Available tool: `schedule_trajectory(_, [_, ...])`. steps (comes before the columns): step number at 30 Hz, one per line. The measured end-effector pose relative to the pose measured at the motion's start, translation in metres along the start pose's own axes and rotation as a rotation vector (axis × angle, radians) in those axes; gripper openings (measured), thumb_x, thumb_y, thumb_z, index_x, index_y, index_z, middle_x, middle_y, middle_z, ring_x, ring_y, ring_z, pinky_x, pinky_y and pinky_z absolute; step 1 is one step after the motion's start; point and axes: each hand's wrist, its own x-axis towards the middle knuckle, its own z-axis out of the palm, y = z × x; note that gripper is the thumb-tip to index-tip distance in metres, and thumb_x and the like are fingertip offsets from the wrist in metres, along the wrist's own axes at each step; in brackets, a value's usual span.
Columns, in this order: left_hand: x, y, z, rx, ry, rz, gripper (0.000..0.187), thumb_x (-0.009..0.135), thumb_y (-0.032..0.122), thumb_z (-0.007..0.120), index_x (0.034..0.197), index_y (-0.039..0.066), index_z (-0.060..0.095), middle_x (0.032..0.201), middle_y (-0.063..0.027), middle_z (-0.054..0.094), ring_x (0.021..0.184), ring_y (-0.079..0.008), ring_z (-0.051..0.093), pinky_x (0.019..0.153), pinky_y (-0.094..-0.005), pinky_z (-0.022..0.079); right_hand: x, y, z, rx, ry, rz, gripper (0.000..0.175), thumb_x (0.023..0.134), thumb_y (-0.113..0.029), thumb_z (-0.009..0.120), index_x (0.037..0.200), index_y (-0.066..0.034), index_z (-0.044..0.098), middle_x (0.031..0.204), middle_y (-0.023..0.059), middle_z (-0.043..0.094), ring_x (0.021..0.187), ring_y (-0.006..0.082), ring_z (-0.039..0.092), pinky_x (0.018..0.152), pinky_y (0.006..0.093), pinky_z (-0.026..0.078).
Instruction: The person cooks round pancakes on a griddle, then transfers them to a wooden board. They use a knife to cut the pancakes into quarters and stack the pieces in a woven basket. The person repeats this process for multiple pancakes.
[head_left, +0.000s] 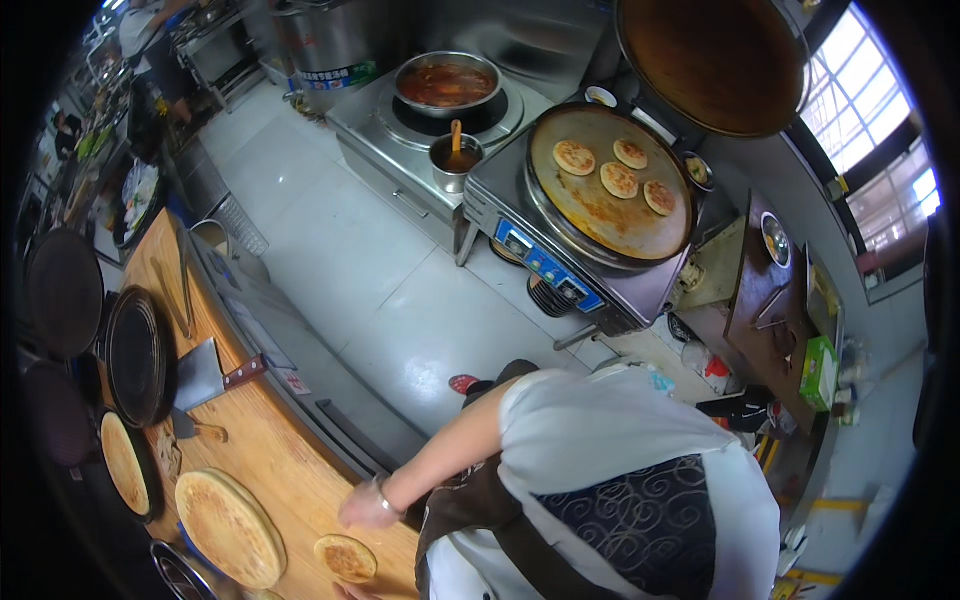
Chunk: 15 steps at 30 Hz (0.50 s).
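My right hand (364, 506), with a band at the wrist, hovers over the near edge of the wooden worktop (255, 442). Its fingers are blurred, and nothing shows in it. Just below it on the worktop lies a small browned round flatbread (346, 559). Only a few fingers of my left hand (354, 591) enter at the bottom edge, close to that bread; the rest is cut off. Left of the small bread, large thick round flatbreads (229, 529) lie stacked. A metal bowl (178, 571) stands beside the stack.
A cleaver (214, 375), a scraper (196, 429) and black round pans (139, 356) lie along the worktop. Across the tiled floor, several small flatbreads sit on a round griddle (600, 225) with its lid raised. Beside it is a bowl of red broth (448, 81). Another person (150, 45) stands far back.
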Motion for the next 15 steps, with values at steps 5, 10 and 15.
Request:
schedule_trajectory(5, [0.003,0.022,0.013,0.064,0.113,0.162,0.035,0.090,0.021,0.049,0.115,-0.003,0.047,0.104,-0.0124,0.056,0.090,-0.0195,0.056,0.079,-0.0299,0.046,-0.104,0.052,-0.081,0.041,0.485,0.359,0.023,0.070,-0.007,0.050,0.088,-0.0057,0.064,0.083,0.0150,0.063,0.080,0.0306,0.060,0.072,0.0380,0.048])
schedule_trajectory(10, [-0.003,0.048,0.015,0.059,0.232,0.359,0.034,0.090,0.020,0.049,0.114,-0.004,0.048,0.102,-0.0120,0.056,0.088,-0.0191,0.056,0.078,-0.0297,0.046,-0.205,0.077,-0.135,0.409,0.709,0.865,0.018,0.079,-0.008,0.050,0.094,0.0002,0.057,0.079,0.0097,0.063,0.071,0.0139,0.060,0.063,0.0270,0.051])
schedule_trajectory(15, [-0.034,0.083,0.078,-0.050,0.099,0.325,0.019,0.086,0.013,0.054,0.097,-0.002,0.057,0.092,-0.0100,0.059,0.078,-0.0161,0.058,0.068,-0.0263,0.049,-0.254,0.104,-0.151,0.664,0.821,0.779,0.013,0.086,-0.006,0.047,0.096,-0.0014,0.056,0.075,0.0057,0.059,0.063,0.0113,0.056,0.057,0.0246,0.050])
